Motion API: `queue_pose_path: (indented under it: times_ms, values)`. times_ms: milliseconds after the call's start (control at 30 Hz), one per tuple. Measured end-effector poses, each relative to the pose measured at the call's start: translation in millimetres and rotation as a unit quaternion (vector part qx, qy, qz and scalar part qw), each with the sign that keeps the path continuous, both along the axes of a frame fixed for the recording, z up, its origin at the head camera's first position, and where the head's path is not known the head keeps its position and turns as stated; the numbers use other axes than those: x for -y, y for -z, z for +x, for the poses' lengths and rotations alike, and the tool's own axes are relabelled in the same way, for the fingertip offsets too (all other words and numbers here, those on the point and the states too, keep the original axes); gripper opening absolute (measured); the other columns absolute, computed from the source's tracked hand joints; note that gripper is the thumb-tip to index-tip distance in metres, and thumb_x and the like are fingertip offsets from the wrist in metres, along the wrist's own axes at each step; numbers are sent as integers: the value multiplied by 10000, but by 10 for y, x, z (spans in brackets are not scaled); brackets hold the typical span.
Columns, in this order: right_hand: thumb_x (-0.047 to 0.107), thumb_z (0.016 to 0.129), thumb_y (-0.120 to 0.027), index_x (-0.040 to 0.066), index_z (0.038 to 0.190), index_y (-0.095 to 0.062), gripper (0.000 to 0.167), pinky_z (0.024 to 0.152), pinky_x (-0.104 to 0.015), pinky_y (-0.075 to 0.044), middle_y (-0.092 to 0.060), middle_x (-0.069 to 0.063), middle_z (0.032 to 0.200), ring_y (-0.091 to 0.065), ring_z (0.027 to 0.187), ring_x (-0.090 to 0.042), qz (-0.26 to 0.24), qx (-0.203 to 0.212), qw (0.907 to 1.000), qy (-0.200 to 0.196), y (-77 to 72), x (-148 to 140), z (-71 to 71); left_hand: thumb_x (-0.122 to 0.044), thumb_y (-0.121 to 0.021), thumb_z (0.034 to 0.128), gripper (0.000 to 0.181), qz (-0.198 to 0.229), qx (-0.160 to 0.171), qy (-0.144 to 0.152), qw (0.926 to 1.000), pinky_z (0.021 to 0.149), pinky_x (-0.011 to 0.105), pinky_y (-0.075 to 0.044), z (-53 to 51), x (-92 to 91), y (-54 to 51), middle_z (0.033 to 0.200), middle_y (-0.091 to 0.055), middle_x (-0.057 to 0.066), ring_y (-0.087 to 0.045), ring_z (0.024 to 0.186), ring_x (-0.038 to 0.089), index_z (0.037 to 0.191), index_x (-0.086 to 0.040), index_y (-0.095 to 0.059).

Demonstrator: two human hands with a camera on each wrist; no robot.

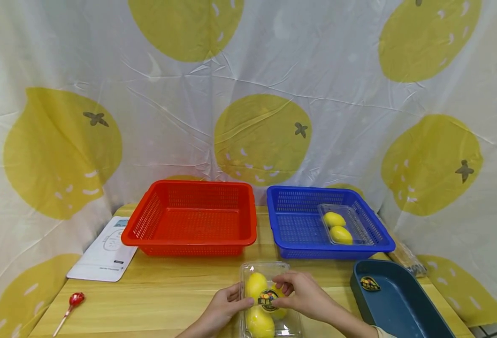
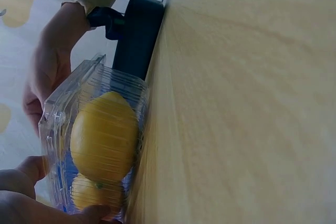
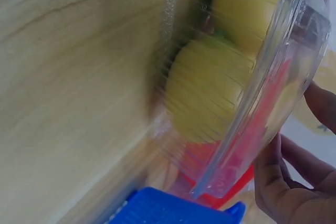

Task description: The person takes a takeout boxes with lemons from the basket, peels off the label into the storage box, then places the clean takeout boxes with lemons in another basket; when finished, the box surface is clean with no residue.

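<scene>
A clear plastic clamshell box (image 1: 245, 274) with several lemons (image 1: 260, 322) inside rests on the wooden table. A round black label (image 1: 267, 299) with a fruit picture lies on its lid. My left hand (image 1: 220, 307) grips the box's left side, with the thumb on the lid edge and a finger (image 2: 94, 212) low on the side wall. My right hand (image 1: 305, 298) is over the lid, thumb tip and forefinger tip apart at the label's right edge. The right wrist view shows the right hand (image 3: 296, 182) against the lid; the label is hidden there.
Behind stand a red basket (image 1: 189, 249) and a blue basket (image 1: 337, 253), the blue one holding another clear box (image 1: 360, 225) with two lemons visible. At right, a dark teal tray (image 1: 413, 305) carries another label (image 1: 370, 283). A printed sheet (image 1: 104, 253) and a lollipop (image 1: 76, 299) lie left.
</scene>
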State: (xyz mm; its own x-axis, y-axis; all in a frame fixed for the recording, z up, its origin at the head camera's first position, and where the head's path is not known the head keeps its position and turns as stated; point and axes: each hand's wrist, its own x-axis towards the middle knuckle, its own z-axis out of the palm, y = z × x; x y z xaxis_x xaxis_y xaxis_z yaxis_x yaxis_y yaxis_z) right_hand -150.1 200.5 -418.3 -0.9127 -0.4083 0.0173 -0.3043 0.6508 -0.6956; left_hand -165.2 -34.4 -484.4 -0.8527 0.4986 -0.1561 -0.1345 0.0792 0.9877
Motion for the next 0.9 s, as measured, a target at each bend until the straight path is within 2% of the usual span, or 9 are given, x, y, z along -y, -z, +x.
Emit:
queue_pose_path:
  times_ms: [267,500,733,900]
  values:
    - [273,763,-829,-7,1104,-709,457,641,-164,-505,-686,18,895,-577,737,5,336,-236,9991,-115,-42,90,-38,-281,-652,937,811,69,44,-6,10000,1073,507,-422,7,5,2,1471,-280,411,-348,1355,532,1392,257,-250]
    - [206,758,-829,16,993,-742,314,607,-149,-482,-663,47,790,-548,682,32,383,-445,9983,-6,-27,148,-44,-272,-648,941,808,15,-62,-13,10000,1082,521,-401,-7,-10,-1,1478,-246,413,-327,1355,548,1391,261,-240]
    - [143,764,-811,83,844,-752,117,571,-146,-480,-680,67,746,-528,638,71,293,-392,9985,224,5,172,-60,-261,-642,945,793,26,-105,-17,9999,1082,524,-398,-8,-16,11,1475,-253,411,-339,1351,544,1393,257,-242]
    - [124,776,-799,123,782,-728,71,548,-145,-469,-665,93,707,-525,606,74,186,-305,9991,210,42,177,-73,-258,-631,952,786,44,-115,53,9999,1078,518,-408,5,-1,20,1476,-255,411,-343,1351,541,1393,259,-237]
